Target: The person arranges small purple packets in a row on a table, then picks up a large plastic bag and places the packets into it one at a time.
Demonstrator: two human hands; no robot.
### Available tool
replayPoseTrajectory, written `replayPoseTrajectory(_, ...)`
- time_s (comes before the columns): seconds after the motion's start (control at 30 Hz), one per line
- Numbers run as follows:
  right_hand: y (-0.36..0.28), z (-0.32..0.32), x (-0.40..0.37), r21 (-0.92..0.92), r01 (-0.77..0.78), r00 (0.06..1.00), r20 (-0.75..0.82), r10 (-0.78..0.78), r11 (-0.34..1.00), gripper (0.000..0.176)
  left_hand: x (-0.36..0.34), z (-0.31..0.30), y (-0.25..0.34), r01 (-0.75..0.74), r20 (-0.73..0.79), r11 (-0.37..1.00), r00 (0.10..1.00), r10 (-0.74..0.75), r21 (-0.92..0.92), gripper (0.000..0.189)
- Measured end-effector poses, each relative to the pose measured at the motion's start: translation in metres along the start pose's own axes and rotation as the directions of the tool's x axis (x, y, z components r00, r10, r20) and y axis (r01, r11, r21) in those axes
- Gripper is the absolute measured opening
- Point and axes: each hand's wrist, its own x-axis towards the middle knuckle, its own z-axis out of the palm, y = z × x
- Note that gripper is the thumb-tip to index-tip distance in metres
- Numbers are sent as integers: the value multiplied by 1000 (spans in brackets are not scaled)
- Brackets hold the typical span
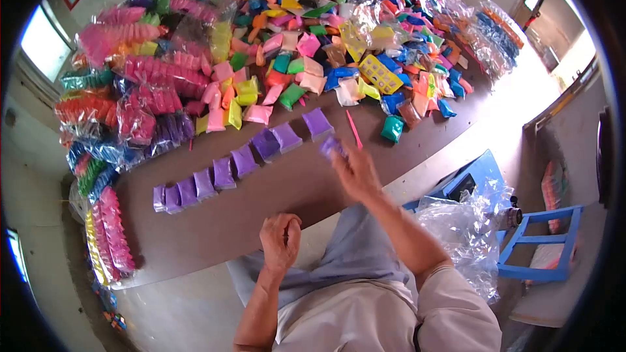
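My right hand (357, 173) pinches a small purple packet (331, 147) just above the brown table, at the right end of a slanting row of similar packets. The closest one in that row is the purple packet (317, 124) up and to its left. Several more run down to the left, such as a purple packet (244, 161) mid-row and a narrow one (159, 199) at the far end. My left hand (280, 241) is curled in a loose fist at the table's front edge, with nothing seen in it. A thin pink stick (354, 129) lies beyond my right hand.
A big heap of colourful packets (306, 39) covers the back of the table (274, 192). Bagged stacks of packets (124, 91) line the left side, with pink strips (115, 228) at the front left corner. Clear plastic bags (456, 234) and a blue stool frame (538, 241) stand at right.
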Motion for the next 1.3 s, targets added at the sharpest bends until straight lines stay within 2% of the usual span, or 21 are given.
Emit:
replayPoseTrajectory(0.03, -2, -11, 16, -85, 9, 997, -72, -15, 996, 28, 1, -1, 3, -16, 6, 999, 1000, 16, 35, 8)
replayPoseTrajectory(0.1, 22, -15, 51, -198, 242, 934, -218, -283, 950, 26, 2, -1, 6, -26, -5, 999, 1000, 26, 34, 8)
replayPoseTrajectory(0.13, 24, -19, 63, -204, 247, 935, -206, -288, 947, 26, 4, 0, 7, -50, -12, 998, 999, 50, 45, 8)
replayPoseTrajectory(0.2, 24, -18, 80, -369, 224, 957, -94, -276, 902, 18, 4, -1, 9, -53, -21, 997, 998, 54, 51, 7)
replayPoseTrajectory(0.27, 24, -12, 90, -408, 203, 969, -50, -243, 890, 17, 3, -1, 8, -55, -31, 996, 998, 57, 63, 6)
replayPoseTrajectory(0.33, 21, -2, 95, -505, 186, 959, -92, -267, 843, 22, 2, -1, 5, -80, -33, 994, 996, 83, 78, 6)
replayPoseTrajectory(0.43, 23, 12, 96, -572, 206, 955, -60, -292, 794, 31, 2, -1, 3, -90, -30, 994, 995, 91, 57, 5)
replayPoseTrajectory(0.57, 26, 22, 93, -578, 197, 957, -61, -282, 792, 40, 2, -3, 5, -101, -31, 993, 994, 103, 56, 4)
replayPoseTrajectory(0.63, 22, 18, 93, -612, 160, 977, -14, -213, 775, 45, 1, -4, 8, -69, -9, 996, 998, 70, 57, 7)
replayPoseTrajectory(0.73, 22, 11, 93, -624, 209, 965, 6, -263, 753, 47, 1, -2, 7, -56, -2, 996, 998, 56, 75, 5)
replayPoseTrajectory(0.77, 20, 8, 94, -664, 164, 976, 4, -217, 729, 48, 1, 0, 5, -39, -19, 996, 999, 41, 83, 5)
replayPoseTrajectory(0.8, 20, 8, 96, -694, 133, 984, 10, -176, 708, 49, 2, 2, 2, -97, -20, 991, 995, 100, 91, 4)
replayPoseTrajectory(0.83, 27, 7, 97, -745, 165, 979, 43, -200, 646, 50, 1, 0, 0, -148, -23, 983, 988, 151, 110, 4)
replayPoseTrajectory(0.93, 27, 13, 90, -831, 277, 929, 104, -355, 482, 48, -2, -2, 1, -114, -78, 988, 989, 122, 102, 5)
replayPoseTrajectory(1.07, -39, 30, 81, -761, 426, 854, 160, -496, 490, 52, -2, -5, 3, -136, -55, 989, 989, 139, 56, 7)
replayPoseTrajectory(1.13, -76, 60, 80, -529, 662, 726, 278, -629, 531, 57, -1, -7, 2, -140, -47, 989, 989, 142, 53, 8)
replayPoseTrajectory(1.17, -91, 80, 80, -428, 724, 681, 318, -660, 541, 57, -2, -6, 0, -142, -37, 989, 989, 144, 43, 9)
replayPoseTrajectory(1.2, -105, 104, 78, -322, 774, 633, 351, -690, 546, 57, -3, -6, -1, -145, -25, 989, 989, 146, 32, 9)
replayPoseTrajectory(1.3, -143, 178, 71, -173, 845, 521, 485, -703, 507, 57, -4, -10, -1, -144, 14, 989, 989, 144, 15, 11)
